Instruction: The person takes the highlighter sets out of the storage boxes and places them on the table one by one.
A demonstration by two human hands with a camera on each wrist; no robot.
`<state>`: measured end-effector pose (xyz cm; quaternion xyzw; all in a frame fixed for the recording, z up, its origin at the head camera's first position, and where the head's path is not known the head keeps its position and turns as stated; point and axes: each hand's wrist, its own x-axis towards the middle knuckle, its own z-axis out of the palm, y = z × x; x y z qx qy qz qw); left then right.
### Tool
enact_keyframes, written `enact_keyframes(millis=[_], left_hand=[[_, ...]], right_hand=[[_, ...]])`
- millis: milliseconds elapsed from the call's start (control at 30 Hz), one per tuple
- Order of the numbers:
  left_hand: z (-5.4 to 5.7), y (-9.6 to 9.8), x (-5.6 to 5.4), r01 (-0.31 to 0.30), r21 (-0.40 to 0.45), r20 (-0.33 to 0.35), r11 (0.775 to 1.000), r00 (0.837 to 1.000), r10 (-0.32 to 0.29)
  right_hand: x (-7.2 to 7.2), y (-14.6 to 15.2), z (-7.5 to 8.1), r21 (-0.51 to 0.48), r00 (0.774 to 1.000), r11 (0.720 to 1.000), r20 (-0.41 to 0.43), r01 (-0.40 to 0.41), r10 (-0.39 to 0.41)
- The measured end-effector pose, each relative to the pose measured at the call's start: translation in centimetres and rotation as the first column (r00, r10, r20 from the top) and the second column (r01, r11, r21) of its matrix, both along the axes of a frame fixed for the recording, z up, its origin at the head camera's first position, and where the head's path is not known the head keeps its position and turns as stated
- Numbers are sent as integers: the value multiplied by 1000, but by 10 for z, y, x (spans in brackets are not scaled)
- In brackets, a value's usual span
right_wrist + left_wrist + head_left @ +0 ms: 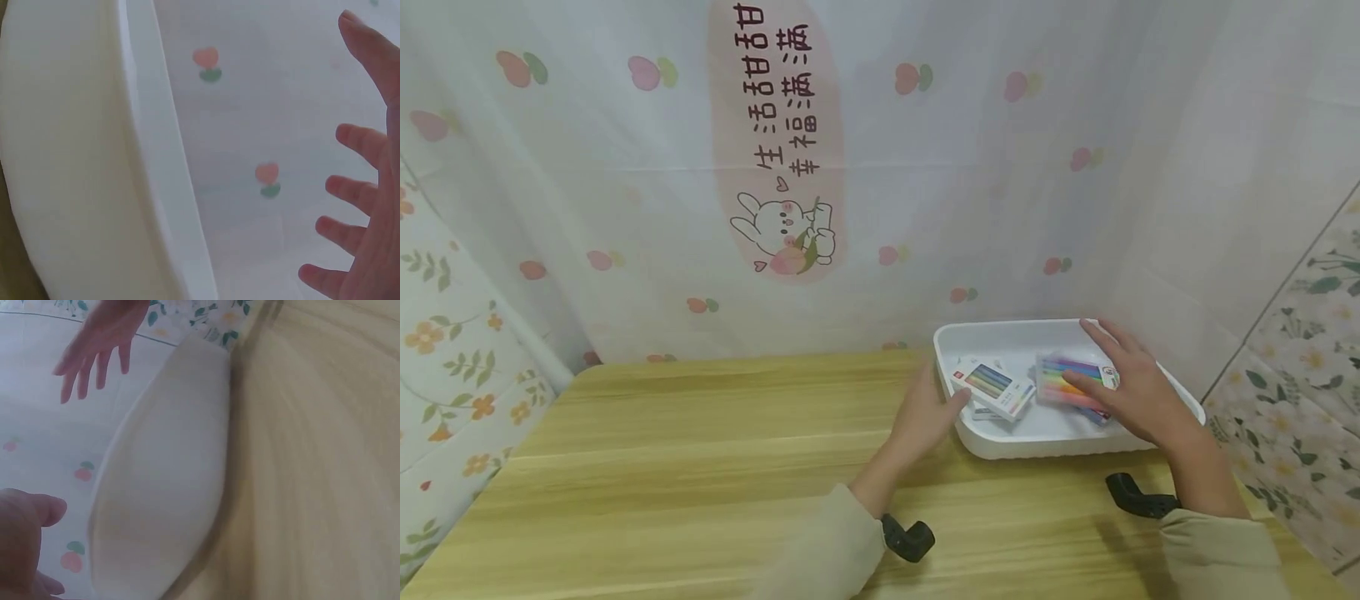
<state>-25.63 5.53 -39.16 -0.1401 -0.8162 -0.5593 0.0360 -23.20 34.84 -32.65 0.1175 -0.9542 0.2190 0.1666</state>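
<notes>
Left hand point(922, 415) poised by left edge of tray point(1052, 447), right hand point(1137, 387) over right; both loose, nothing gripped. Tray best steadied evenly, packs point(996, 388) kept level.

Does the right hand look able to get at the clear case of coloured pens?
Probably yes: the right hand is above the white bin, fingers spread, its thumb overlapping the clear case in the head view. The bin is open at the top, and nothing seems to lie on the case.
</notes>
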Motion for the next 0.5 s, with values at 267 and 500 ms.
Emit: enact_keyframes(millis=[267,500], left_hand=[[-18,13,-7,57,120,-2,991,998,-57],[-28,20,-7,76,74,44,994,996,-79]], right_hand=[[-5,35,-12,-14,995,995,21,99,-98],[-7,64,-32,-19,977,979,65,203,-201]])
